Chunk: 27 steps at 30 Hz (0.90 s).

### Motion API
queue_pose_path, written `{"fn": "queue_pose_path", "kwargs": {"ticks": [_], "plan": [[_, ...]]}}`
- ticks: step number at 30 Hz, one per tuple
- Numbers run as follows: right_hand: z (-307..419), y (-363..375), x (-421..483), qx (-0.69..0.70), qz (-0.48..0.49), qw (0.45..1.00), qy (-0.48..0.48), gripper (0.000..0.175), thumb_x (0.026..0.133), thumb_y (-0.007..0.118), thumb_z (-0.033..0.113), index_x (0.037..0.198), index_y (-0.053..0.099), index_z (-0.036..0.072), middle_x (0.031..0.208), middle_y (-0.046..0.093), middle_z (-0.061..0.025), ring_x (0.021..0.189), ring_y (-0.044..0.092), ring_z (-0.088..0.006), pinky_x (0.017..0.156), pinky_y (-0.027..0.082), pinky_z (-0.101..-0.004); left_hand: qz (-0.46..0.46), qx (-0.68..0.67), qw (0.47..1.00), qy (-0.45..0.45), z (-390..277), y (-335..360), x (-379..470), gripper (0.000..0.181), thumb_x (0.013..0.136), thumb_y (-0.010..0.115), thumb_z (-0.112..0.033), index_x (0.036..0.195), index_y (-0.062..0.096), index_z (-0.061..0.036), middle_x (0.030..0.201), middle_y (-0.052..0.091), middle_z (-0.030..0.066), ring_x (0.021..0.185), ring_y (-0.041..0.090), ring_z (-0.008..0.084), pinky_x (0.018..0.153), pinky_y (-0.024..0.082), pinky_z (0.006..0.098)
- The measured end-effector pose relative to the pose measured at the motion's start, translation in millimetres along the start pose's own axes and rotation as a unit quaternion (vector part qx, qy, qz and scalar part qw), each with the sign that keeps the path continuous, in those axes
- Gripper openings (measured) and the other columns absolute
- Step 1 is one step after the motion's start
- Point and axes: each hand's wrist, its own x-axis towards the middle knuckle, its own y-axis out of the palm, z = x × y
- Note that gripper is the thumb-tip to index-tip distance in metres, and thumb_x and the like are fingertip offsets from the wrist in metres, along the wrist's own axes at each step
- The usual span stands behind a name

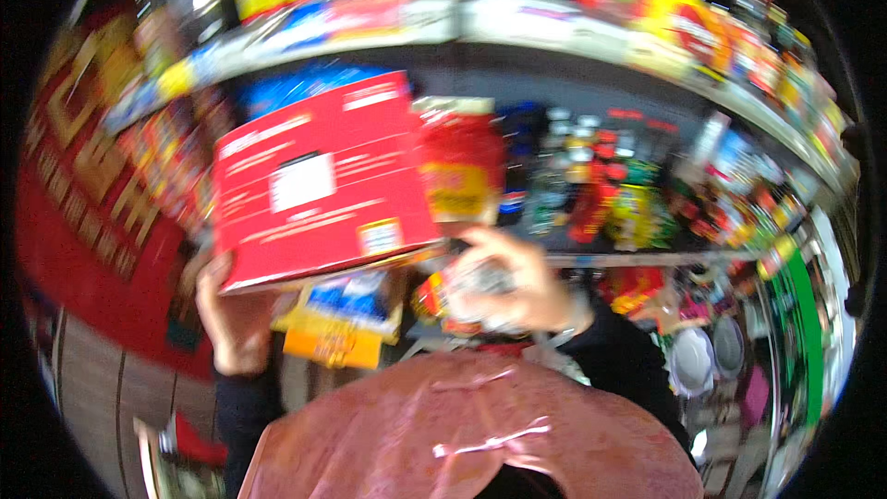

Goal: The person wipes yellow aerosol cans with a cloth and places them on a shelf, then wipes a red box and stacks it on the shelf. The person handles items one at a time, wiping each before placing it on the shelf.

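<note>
A red cardboard box [312, 215] with white print and a pale square patch is held up tilted before the shelves. My left hand [239, 319] grips its lower left corner, fingers on the front edge. Close to the box's lower right corner, my right hand [520, 284] is curled around a blurred container, possibly a jar or can, with a pale rim and red and yellow colours. Whether my right fingertips touch the box, I cannot tell. Behind the box stands a red and yellow bag [461, 163].
An upper shelf edge [527, 17] carries yellow packs and red packets. Bottles and jars crowd the shelf [603, 261] beneath it. Low down are an orange and yellow carton [332, 346] and white bowls [691, 360]. A red printed panel [83, 222] stands left above a tiled floor [90, 367].
</note>
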Motion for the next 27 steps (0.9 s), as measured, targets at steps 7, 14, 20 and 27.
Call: {"fn": "queue_pose_path", "kwargs": {"ticks": [7, 14, 20, 27], "plan": [[-11.1, 2.7, 54.6, 0.238, -0.195, 0.949, 0.074, 0.040, 0.095, 0.062, 0.028, 0.122, 0.055, 0.000, 0.104, 0.065, -0.0202, 0.098, 0.067, -0.0291, 0.088, 0.055, -0.0435, 0.018, 0.071, 0.996, 0.057, 36.9, -45.4, -11.9, 0.084, 0.079, 0.064, -0.023, 0.152, 0.028, -0.0045, 0.140, 0.051, 0.0145, 0.125, 0.053, 0.0230, 0.103, 0.044, 0.0371], [-36.9, 114.6, 97.4, -0.416, 0.193, 0.844, -0.278, 0.043, 0.084, 0.066, 0.030, 0.124, 0.061, 0.017, 0.134, 0.055, -0.0093, 0.133, 0.045, -0.0294, 0.112, 0.027, -0.0550, -0.007, 0.030, 1.000, 0.006, 73.4, -64.0, -12.8, 0.085, 0.077, 0.065, -0.018, 0.152, 0.027, -0.0018, 0.148, 0.044, 0.0158, 0.135, 0.045, 0.0259, 0.111, 0.037, 0.0379], [-68.5, 90.2, 138.2, -0.512, 0.159, 0.810, -0.236, 0.035, 0.086, 0.062, 0.019, 0.122, 0.064, 0.019, 0.133, 0.054, -0.0094, 0.131, 0.043, -0.0325, 0.108, 0.033, -0.0518, -0.007, 0.065, 0.998, 0.024, 69.0, -87.9, -20.2, 0.092, 0.073, 0.068, -0.024, 0.152, 0.027, -0.0017, 0.147, 0.044, 0.0151, 0.134, 0.046, 0.0244, 0.111, 0.035, 0.0364], [-88.9, 132.3, 151.8, -0.446, 0.167, 0.853, -0.212, 0.042, 0.084, 0.062, 0.010, 0.125, 0.059, 0.011, 0.129, 0.054, -0.0174, 0.129, 0.044, -0.0367, 0.108, 0.038, -0.0456, -0.028, 0.065, 0.997, 0.010, 79.8, -104.2, -23.6, 0.089, 0.074, 0.066, -0.017, 0.152, 0.027, -0.0020, 0.148, 0.042, 0.0132, 0.134, 0.045, 0.0229, 0.111, 0.034, 0.0340]]}}
